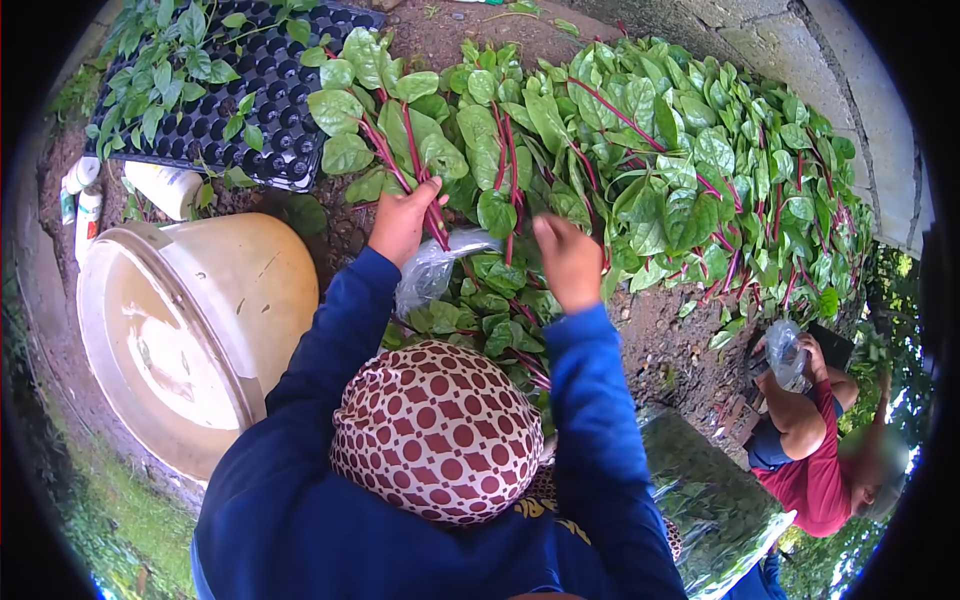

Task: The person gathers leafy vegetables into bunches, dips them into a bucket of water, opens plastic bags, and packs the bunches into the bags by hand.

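Observation:
My left hand (402, 222) is closed round the lower red stems of a small bunch of leafy greens (392, 125), whose leaves point up and away from me. A clear plastic bag (432, 270) lies just below this hand, by the cut stem ends. To the right, my right hand (570, 262) is over the edge of the greens with its fingers curled in; whether it pinches anything is too blurred to tell. A large heap of red-stemmed greens (690, 170) spreads beyond and right of it, and more greens lie between my arms.
A white bucket (270, 290) holding liquid stands at the left, with bottles (88, 215) behind it. A black seedling tray (270, 130) is at the back left. At the right, a co-worker (815, 430) holds a plastic bag (785, 352) near a filled clear bag (700, 500).

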`<state>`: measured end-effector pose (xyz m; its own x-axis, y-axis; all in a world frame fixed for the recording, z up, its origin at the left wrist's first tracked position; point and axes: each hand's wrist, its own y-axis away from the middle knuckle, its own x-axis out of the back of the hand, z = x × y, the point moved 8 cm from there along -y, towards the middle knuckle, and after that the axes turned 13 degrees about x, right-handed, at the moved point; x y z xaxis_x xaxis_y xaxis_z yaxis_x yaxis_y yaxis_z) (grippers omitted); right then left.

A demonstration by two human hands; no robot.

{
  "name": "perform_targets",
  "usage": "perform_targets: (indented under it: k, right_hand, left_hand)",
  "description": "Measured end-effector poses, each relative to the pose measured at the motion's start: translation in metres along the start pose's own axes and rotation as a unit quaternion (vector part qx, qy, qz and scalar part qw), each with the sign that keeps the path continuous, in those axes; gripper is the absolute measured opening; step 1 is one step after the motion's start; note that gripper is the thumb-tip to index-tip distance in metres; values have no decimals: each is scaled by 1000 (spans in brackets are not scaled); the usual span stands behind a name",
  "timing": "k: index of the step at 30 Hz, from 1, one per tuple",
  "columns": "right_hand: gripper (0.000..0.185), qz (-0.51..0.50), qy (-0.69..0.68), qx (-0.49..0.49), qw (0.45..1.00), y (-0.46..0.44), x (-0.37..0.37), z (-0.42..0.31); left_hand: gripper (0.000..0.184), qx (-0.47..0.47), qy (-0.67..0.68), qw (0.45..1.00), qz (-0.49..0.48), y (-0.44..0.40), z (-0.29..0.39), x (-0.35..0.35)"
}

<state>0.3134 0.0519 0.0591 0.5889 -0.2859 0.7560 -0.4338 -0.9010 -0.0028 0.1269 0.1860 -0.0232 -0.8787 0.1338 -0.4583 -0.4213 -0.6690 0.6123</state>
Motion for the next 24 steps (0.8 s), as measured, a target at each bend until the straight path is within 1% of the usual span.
perform_targets:
  k: [1, 2, 4, 5, 8, 9, 12, 13, 16, 17, 20, 22, 24]
  right_hand:
    - [43, -7, 33, -44, 998, -15, -22, 8]
    - [53, -14, 65, -87, 994, -29, -37, 13]
    - [75, -91, 112, -167, 975, -46, -53, 4]
    - [77, -99, 144, -161, 971, -52, -61, 6]
    - [67, -150, 182, -144, 961, -59, -67, 3]
    - [59, -163, 160, -163, 960, -56, -66, 5]
    - [55, -85, 170, -131, 973, -48, -50, -9]
    - [54, -18, 160, -85, 983, -43, -44, -18]
    - [54, 82, 113, 26, 990, -27, -27, -45]
    - [55, 96, 107, 47, 989, -23, -21, -57]
    - [55, 113, 86, 43, 989, -13, -19, -60]
    - [56, 136, 108, 41, 984, -14, -15, -47]
    - [55, 131, 121, -3, 984, -22, -8, -21]
  left_hand:
    - [10, 33, 3, 999, 16, -6, -8, 6]
    - [10, 23, -1, 999, 26, -8, -3, 5]
    - [12, 2, -7, 999, 47, -11, 5, 1]
    - [14, 35, -14, 997, 63, -14, -2, 5]
    - [15, 37, 22, 997, 63, -9, -10, 5]
    - [16, 46, 11, 996, 78, -5, -16, 9]
    - [17, 80, 34, 993, 83, 7, -35, 14]
    - [18, 69, 44, 995, 48, 9, -38, 9]
    - [21, 88, 91, 992, 13, 20, -48, -3]
    - [18, 98, 111, 989, 1, 24, -47, -10]
    - [18, 107, 149, 982, -51, 28, -50, -23]
    - [18, 85, 165, 982, -27, 36, -48, -23]
    - [19, 67, 159, 985, -7, 39, -46, -16]
